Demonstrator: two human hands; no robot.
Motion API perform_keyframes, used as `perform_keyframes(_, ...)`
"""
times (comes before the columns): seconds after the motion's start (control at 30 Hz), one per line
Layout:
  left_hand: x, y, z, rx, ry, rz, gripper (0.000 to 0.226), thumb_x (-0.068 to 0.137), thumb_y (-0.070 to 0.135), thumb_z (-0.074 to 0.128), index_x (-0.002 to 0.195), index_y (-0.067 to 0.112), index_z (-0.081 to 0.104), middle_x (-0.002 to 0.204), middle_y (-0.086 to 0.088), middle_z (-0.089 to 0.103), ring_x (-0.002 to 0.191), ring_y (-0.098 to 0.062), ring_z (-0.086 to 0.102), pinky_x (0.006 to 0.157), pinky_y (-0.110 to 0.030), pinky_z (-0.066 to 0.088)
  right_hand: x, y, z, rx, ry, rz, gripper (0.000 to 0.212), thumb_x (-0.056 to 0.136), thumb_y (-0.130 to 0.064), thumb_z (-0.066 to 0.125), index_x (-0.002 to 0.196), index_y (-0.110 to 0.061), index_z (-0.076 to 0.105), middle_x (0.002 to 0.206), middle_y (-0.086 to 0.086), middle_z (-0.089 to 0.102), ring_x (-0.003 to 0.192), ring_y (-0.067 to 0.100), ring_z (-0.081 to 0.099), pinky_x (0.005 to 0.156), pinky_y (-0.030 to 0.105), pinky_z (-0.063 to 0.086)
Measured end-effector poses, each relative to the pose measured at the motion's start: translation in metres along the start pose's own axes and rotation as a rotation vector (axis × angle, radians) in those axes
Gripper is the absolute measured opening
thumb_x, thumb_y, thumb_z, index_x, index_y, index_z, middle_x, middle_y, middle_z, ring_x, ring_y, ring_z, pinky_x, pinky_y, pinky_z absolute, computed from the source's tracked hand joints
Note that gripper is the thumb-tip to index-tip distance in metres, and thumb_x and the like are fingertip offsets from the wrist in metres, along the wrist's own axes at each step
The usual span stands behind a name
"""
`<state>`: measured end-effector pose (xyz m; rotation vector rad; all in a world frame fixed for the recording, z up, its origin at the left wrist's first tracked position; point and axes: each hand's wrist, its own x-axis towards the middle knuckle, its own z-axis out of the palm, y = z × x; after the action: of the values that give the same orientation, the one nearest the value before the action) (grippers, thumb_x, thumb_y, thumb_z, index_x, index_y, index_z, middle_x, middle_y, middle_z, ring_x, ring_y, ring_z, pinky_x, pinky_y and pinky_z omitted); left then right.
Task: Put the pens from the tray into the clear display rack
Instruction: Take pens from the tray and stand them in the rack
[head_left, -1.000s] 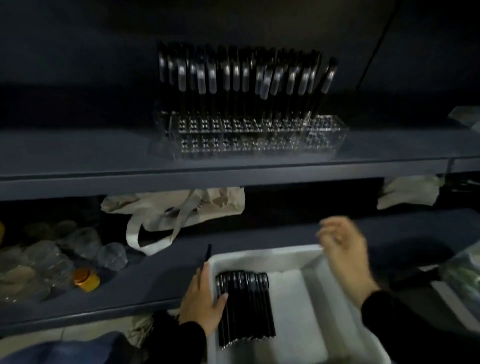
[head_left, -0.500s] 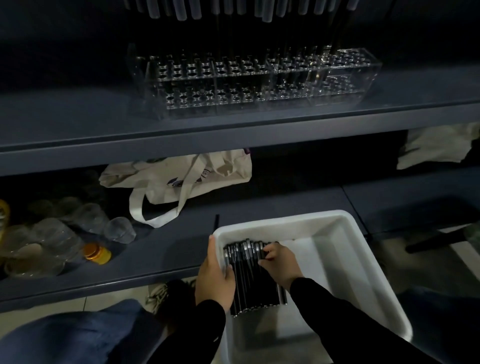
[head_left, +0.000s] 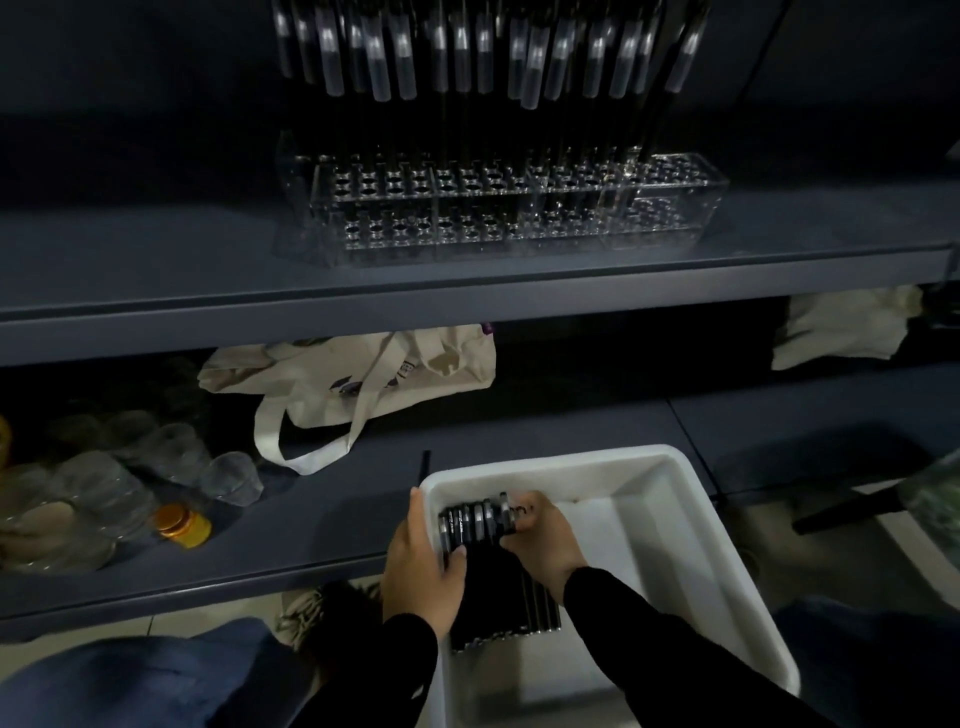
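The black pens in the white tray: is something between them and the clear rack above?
Nothing visible blocks the way. The black pens lie in the white plastic tray, under both hands, and the space up to the clear acrylic rack on the upper shelf looks open.

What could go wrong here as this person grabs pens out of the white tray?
1. The right hand curls over several pens at once; a loose one could slip out on the way up to the clear rack.
2. The tray seems to jut past the lower shelf's edge, with the left hand gripping its rim; letting go might tip it.
3. The dim light makes the rack's small holes easy to miss.
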<state>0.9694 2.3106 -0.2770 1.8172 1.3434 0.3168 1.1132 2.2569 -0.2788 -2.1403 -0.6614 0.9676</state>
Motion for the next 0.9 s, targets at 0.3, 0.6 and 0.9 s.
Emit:
perform_keyframes(0.3,0.0,0.057,-0.093,-0.134,0.241,0.349,0.06,0.088,0.012,0.065,0.142,0.017,0.038,0.14,-0.002,0.045,0.13,-0.02,0.042,0.107,-0.033,0.032,-0.069,-0.101,-0.111,0.1,-0.108,-0.455,0.065,0.087,0.003,0.061,0.124,-0.047,0.043,0.106,-0.007,0.049,0.073,0.002,0.051,0.076,0.013,0.048)
perform_keyframes(0.6,0.04,0.174,-0.2,-0.086,0.516,0.584,0.064,0.088,0.019,0.067,0.142,0.009,0.034,0.144,-0.006,0.03,0.128,-0.016,0.034,0.106,-0.027,0.027,-0.081,-0.222,-0.251,0.166,0.269,-0.857,0.061,0.081,0.012,0.064,0.108,-0.037,0.04,0.099,0.001,0.051,0.072,0.008,0.047,0.074,0.016,0.047)
perform_keyframes(0.9,0.069,0.174,-0.206,-0.079,0.373,0.477,0.064,0.086,0.031,0.068,0.141,0.03,0.037,0.14,0.005,0.048,0.124,-0.016,0.049,0.098,-0.033,0.043,-0.027,-0.275,-0.294,0.264,0.644,-0.849,0.045,0.088,0.001,0.061,0.114,-0.027,0.036,0.109,0.01,0.056,0.079,0.011,0.054,0.076,0.018,0.051)
